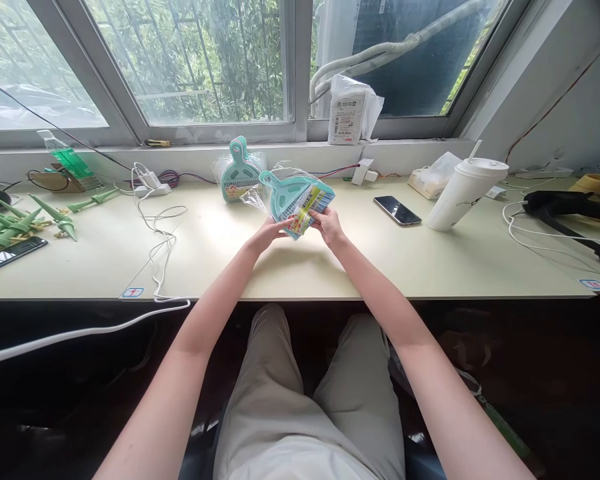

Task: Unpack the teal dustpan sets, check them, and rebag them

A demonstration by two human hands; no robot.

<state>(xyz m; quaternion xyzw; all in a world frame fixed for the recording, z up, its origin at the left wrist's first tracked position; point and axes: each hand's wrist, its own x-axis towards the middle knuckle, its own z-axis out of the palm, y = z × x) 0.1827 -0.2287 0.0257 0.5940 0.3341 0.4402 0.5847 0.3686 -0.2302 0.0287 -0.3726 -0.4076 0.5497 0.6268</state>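
Between my two hands, above the middle of the table, is a teal dustpan-shaped item [286, 193] in clear plastic with a yellow and blue label. It is tilted, its handle pointing to the upper left. My left hand [273, 231] grips its lower left edge. On the right side, my right hand [328, 225] holds it near the label, fingers closed on the edge. Just behind and to the left, similar teal items in clear wrap [240, 175] stand upright against the wall under the window.
A phone [397, 210], a white cup with a straw [465, 195] and a tissue pack [434, 176] lie to the right on the table [220, 267]. White cables [163, 247], green woven pieces [17, 227] and a green bottle [70, 159] are at the left.
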